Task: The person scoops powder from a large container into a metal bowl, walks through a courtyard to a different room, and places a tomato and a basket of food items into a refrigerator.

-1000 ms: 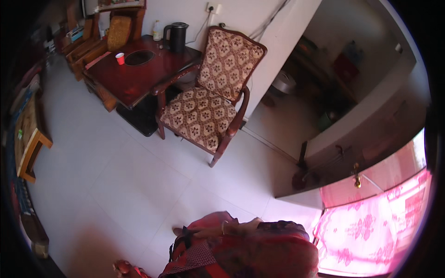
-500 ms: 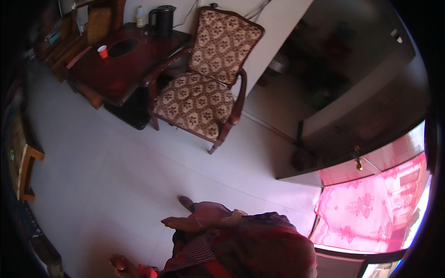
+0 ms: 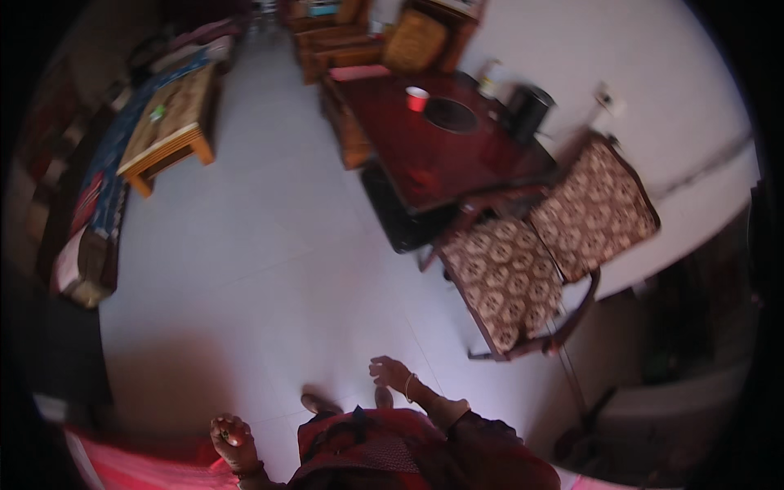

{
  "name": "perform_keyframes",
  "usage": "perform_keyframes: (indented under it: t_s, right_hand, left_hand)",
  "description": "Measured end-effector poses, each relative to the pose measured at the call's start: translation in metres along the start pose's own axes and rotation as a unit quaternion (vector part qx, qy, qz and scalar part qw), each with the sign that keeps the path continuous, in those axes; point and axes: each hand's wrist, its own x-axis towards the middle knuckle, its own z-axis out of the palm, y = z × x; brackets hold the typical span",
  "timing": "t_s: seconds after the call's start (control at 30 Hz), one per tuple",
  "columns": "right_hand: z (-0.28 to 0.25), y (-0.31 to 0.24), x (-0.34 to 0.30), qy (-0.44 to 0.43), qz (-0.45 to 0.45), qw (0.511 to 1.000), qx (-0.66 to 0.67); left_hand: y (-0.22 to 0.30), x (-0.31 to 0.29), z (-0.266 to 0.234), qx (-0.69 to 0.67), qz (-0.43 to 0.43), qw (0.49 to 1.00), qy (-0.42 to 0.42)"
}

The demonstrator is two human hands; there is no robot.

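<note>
At near left, the left hand grips a red, tomato-like fruit, probably light, smooth and easily bruised, best cupped around its sides; the right hand hangs loosely open.

the view looks steeply down from the person's head, through the left of two side-by-side fisheye cameras, and faces forward across the floor. the hands are near, toward the lower edge; the dark red bench and patterned chair stand farther off, and straight edges bow toward the rim.
</note>
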Motion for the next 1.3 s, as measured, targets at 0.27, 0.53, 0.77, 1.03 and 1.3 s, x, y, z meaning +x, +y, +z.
perform_keyframes:
  t_s: [0.27, 0.53, 0.77, 1.03, 1.3]
  right_hand:
    - [0.151, -0.052, 0.107, -0.427, -0.032, 0.814, -0.393]
    - [0.248, -0.074, 0.17, -0.555, 0.103, 0.777, -0.28]
    - [0.27, -0.04, 0.248, -0.59, 0.055, 0.741, -0.315]
    - [0.324, -0.068, 0.397, -0.642, -0.043, 0.675, -0.362]
    - [0.39, -0.114, 0.493, -0.714, -0.059, 0.591, -0.37]
  left_hand:
    - [0.062, 0.039, -0.019, 0.02, 0.085, 0.996, 0.025]
    - [0.159, 0.081, -0.062, 0.017, 0.123, 0.989, 0.083]
    - [0.204, 0.136, -0.071, -0.01, 0.133, 0.984, 0.119]
    - [0.243, 0.197, -0.075, 0.01, 0.207, 0.965, 0.159]
    - [0.262, 0.238, -0.076, -0.004, 0.264, 0.937, 0.227]
